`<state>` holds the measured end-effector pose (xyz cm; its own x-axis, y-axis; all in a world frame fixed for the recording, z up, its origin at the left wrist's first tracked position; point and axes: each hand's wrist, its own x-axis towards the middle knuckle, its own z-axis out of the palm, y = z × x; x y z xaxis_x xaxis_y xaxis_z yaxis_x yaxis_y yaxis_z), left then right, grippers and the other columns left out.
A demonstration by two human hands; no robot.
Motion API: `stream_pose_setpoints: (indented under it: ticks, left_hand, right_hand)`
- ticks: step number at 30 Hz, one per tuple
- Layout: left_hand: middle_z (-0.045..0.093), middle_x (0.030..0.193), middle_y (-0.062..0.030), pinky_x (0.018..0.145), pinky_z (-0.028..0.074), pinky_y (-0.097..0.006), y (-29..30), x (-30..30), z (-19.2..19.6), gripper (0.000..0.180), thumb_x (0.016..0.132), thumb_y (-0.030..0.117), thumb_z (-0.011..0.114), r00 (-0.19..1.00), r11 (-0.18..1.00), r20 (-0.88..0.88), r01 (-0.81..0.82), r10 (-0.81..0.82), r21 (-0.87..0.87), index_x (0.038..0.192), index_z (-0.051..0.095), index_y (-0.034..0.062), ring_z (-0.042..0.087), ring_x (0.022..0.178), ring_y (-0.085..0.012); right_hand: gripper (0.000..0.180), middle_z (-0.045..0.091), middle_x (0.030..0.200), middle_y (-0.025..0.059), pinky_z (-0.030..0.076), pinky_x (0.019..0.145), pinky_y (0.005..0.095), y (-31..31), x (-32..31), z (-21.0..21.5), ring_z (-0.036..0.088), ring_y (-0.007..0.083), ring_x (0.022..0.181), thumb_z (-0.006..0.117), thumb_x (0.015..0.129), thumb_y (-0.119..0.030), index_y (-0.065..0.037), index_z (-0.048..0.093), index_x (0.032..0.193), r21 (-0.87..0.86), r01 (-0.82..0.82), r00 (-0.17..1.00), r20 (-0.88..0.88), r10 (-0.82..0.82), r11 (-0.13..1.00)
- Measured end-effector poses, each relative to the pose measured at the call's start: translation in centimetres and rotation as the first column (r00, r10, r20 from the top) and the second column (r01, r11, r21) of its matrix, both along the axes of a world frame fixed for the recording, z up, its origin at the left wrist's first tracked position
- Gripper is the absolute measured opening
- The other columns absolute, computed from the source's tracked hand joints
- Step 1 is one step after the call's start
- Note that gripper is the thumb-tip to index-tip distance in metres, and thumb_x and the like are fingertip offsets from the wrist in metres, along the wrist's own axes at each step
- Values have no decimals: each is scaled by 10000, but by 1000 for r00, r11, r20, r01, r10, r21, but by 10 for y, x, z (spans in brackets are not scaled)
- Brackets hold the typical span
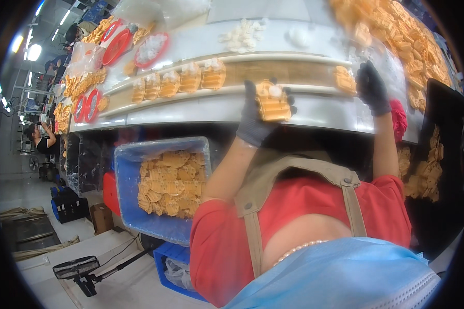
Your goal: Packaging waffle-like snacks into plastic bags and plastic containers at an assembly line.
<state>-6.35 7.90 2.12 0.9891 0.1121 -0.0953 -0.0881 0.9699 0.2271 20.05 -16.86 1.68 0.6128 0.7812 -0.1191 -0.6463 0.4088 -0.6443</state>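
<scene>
My left hand [253, 126], in a dark grey glove, grips an orange plastic part [274, 109] at the near edge of the bench, thumb on one side and fingertips round the other. A white round piece [275, 91] sits near the part's top, above its ribbed lower section. My right hand [372, 88], gloved alike, is raised to the right with its fingers drawn together; whatever may be between them is too small to make out. Beside it another orange plastic part [345, 80] lies on the brown strip [283, 72] of the bench.
Several orange parts with white pieces [189, 77] stand in a row leftward along the strip. White round pieces [243, 36] lie behind it. Orange parts are heaped [412, 41] at the far right. A blue bin [126, 180] of orange parts sits below left. Red trays [117, 47] stand farther left.
</scene>
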Motion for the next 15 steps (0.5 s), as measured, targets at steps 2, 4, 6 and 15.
stream_pose_setpoints:
  ticks: [2,4,6,15]
  left_hand:
    - [592,1033,-168,837,492,-480,1,-2,1,610,855,617,508,1000,1000,-3,-3,3,3,1161,534,90,581,957,-316]
    - [591,1038,-168,841,493,-473,6,-5,1,608,851,611,522,1000,1000,-5,-7,7,-4,1162,532,89,580,962,-312]
    - [589,1052,-169,852,487,-476,12,-13,5,608,844,609,534,999,999,16,-38,39,-25,1157,537,88,573,976,-313]
    - [564,1147,-184,930,430,-504,84,-66,3,639,829,610,554,978,979,112,-162,176,-124,1190,540,84,543,1055,-339]
  right_hand:
    - [207,540,710,-22,470,494,196,-4,3,-1,542,87,612,499,976,-288,-103,564,908,-19,-3,1000,-3,3,1000]
    - [183,531,709,-22,461,498,210,1,-1,5,536,95,613,502,974,-263,-97,566,927,-51,-17,1000,7,18,999]
    - [137,523,712,-14,458,522,234,16,-8,19,528,113,622,500,975,-198,-82,565,944,-94,-44,998,29,47,995]
    - [234,532,780,8,453,622,292,212,-37,56,491,148,648,503,901,-58,-27,573,1122,-416,80,197,897,395,906]
